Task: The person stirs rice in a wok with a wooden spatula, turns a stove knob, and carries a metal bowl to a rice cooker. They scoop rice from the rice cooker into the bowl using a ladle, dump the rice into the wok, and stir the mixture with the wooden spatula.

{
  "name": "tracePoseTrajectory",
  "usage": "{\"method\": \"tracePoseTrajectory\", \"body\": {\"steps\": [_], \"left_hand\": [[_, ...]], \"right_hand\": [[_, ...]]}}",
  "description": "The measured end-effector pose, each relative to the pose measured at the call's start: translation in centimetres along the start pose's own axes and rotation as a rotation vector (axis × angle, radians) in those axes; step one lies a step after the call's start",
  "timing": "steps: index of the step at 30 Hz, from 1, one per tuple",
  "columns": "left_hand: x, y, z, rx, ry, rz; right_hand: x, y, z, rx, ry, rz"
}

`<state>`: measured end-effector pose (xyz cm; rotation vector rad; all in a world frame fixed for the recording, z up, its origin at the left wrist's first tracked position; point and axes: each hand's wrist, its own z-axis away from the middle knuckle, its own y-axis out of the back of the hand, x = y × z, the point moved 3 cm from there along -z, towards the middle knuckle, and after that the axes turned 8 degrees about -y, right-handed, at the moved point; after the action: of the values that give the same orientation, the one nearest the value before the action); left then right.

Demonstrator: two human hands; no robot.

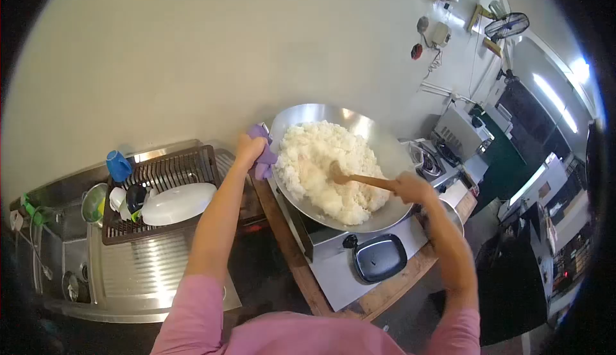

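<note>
A large metal wok (385, 150) sits on the stove, heaped with white rice (330, 140). My right hand (414, 188) is closed around the handle of a wooden spoon (366, 180), whose head is partly sunk in the middle of the rice. At the wok's left rim, my left hand (249, 150) grips a purple cloth (263, 162); the wok's handle there is mostly hidden by the cloth and fingers. A black rectangular tray-like dish (380, 258) lies on the surface in front of the wok.
On the left, a brown dish rack (208, 162) holds a white oval plate (179, 204) and a blue cup (119, 165). Beyond it is a metal sink (70, 246). Another burner (428, 161) stands right of the wok. A wooden edge (289, 259) borders the stove.
</note>
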<state>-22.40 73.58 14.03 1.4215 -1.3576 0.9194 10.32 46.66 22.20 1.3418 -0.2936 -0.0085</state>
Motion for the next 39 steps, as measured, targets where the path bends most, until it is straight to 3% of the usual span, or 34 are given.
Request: {"method": "tracePoseTrajectory", "body": {"steps": [2, 5, 7, 11, 15, 16, 19, 21, 24, 26, 28, 30, 33, 35, 37, 39], "left_hand": [[-0.5, 0.0, -0.2, -0.002, -0.014, -0.013], [-0.7, 0.0, -0.5, -0.041, -0.013, -0.056], [-1.3, -0.3, -0.8, -0.057, 0.001, -0.030], [-0.2, 0.1, -0.3, -0.067, 0.040, -0.065], [-1.6, -0.3, -1.1, -0.072, 0.057, -0.038], [-2.1, -0.3, -1.4, -0.081, 0.071, -0.039], [-1.5, -0.5, -1.1, -0.071, -0.006, -0.009], [-0.5, -0.2, -0.4, -0.083, 0.037, -0.040], [1.4, 0.3, 0.3, -0.045, 0.052, -0.088], [1.8, 0.2, 0.7, -0.004, 0.029, -0.107], [2.0, 0.4, 0.7, 0.046, -0.018, -0.111], [-0.3, -0.2, -0.6, 0.058, -0.060, -0.082], [-0.3, 0.0, 0.0, 0.049, -0.087, -0.110], [-0.2, 0.2, -1.1, 0.024, -0.049, -0.119], [-3.2, -0.4, -1.8, -0.053, 0.074, -0.112], [-1.6, 0.1, -0.8, -0.082, 0.043, -0.117]], "right_hand": [[-3.1, 6.2, 5.3, 0.125, -0.236, -0.061], [-8.8, 9.9, 8.8, -0.011, -0.005, 0.227], [-12.6, 8.2, 8.2, 0.003, 0.105, 0.337], [-15.2, 0.3, -1.0, 0.202, 0.084, 0.300], [-11.7, -3.5, -7.7, 0.356, -0.101, 0.425], [-8.5, -3.2, -8.5, 0.353, -0.051, 0.286], [-2.9, 1.1, -5.2, 0.272, 0.108, 0.300], [-3.7, 4.6, -0.4, 0.112, 0.042, 0.319], [-9.2, 8.0, 6.1, 0.094, 0.012, 0.245], [-11.1, 5.2, 5.8, 0.215, 0.186, 0.274], [-13.0, 1.6, 2.6, 0.271, 0.167, 0.151], [-14.7, -2.2, -2.2, 0.324, 0.052, 0.144], [-15.4, -6.1, -9.4, 0.104, -0.225, 0.200], [-11.9, -7.6, -14.9, 0.223, -0.381, 0.169], [-8.5, -2.6, -11.0, 0.485, -0.067, -0.005], [-1.9, -3.7, -12.0, 0.384, -0.036, 0.033]]}}
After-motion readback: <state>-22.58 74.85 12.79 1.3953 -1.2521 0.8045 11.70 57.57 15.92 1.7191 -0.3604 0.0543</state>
